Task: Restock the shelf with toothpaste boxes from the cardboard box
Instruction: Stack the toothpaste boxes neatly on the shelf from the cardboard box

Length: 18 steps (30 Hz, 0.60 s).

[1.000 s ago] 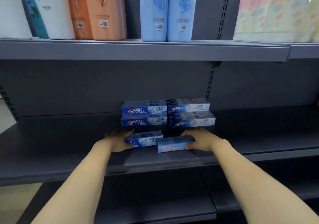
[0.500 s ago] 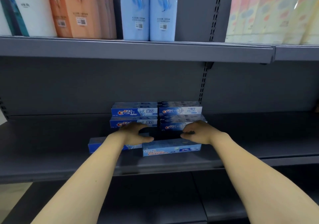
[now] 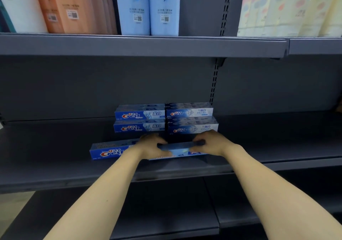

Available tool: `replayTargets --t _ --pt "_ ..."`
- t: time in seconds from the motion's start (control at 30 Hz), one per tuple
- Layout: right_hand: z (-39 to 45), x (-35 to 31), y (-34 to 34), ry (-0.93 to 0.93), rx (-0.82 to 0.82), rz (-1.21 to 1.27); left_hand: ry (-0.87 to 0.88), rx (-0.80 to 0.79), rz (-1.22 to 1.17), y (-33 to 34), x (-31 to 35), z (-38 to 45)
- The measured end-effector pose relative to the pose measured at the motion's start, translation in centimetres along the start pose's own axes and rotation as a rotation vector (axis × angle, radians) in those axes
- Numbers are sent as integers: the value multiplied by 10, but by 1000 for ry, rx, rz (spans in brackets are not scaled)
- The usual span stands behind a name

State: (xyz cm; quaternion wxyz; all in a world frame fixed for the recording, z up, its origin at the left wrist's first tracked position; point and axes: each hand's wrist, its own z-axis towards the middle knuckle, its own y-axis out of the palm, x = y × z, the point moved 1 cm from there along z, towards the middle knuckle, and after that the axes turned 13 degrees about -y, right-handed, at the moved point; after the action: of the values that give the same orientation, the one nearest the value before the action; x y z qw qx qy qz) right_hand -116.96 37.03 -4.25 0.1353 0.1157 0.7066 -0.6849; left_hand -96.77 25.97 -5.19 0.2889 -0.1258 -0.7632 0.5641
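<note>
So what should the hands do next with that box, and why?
Probably slide the held box back against the right stack. Both the left hand and right hand grip it, and there is a gap on the shelf in front of that stack.

views: one, head-worn, wide-angle | facing: forward and slightly down at the grey middle shelf [image 3: 55,167] | range: close, both forearms framed from below | upper shelf [image 3: 140,45] cropped at top
</note>
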Motion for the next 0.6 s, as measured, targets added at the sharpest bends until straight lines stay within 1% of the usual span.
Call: replayTargets --t 0.07,0.17,0.33,0.47,0.53,0.6 --pt "1 2 -4 12 -10 45 -14 -2 9 -2 1 0" --pt "2 2 -6 77 -24 89 -60 -40 -49 -3 3 2" --pt "3 -2 -4 121 -34 82 -78 6 -18 3 3 9" --pt "5 -1 0 142 8 68 -91 33 -2 3 4 10" --pt "8 -1 1 154 51 23 -77 61 -16 1 8 7" --pt "10 -2 0 139 61 -6 -52 75 -20 -1 11 4"
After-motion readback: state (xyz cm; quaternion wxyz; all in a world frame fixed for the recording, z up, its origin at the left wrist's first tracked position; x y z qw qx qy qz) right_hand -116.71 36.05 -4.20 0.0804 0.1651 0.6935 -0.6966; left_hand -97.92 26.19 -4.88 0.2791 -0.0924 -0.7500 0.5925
